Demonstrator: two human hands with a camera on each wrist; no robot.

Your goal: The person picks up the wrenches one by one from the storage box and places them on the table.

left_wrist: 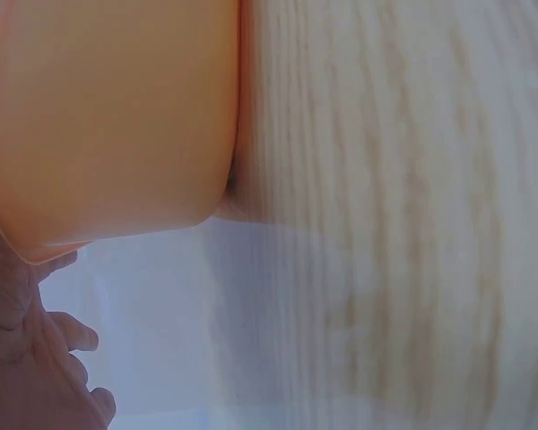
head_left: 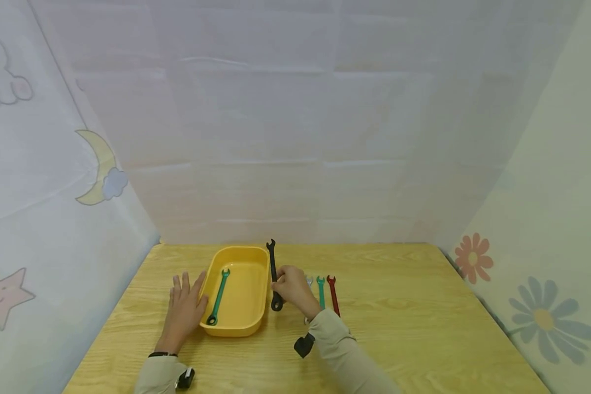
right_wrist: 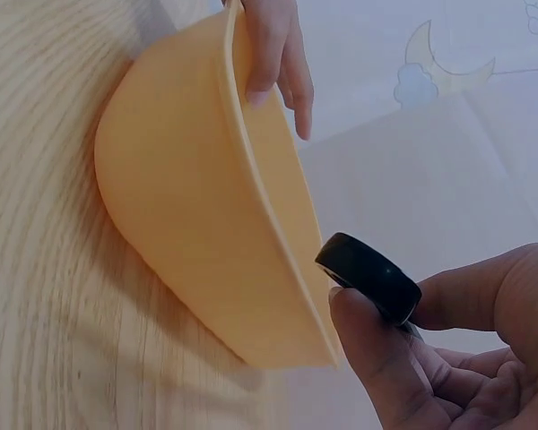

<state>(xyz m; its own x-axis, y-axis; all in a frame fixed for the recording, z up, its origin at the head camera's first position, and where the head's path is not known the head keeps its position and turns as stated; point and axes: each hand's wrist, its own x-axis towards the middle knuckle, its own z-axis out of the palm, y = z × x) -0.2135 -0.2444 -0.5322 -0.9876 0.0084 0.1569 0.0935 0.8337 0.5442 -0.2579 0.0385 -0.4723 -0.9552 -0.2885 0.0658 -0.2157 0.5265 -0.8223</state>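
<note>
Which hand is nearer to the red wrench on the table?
Right. The right hand holds the black wrench just left of the red wrench; the left hand rests beyond the yellow tray, farther away.

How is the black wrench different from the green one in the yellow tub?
The black wrench is held by the right hand, beside the yellow tub; the green wrench lies inside it, untouched. The black one is dark and looks thicker; the green one is bright and slim. Both have a ring end nearest the person.
</note>
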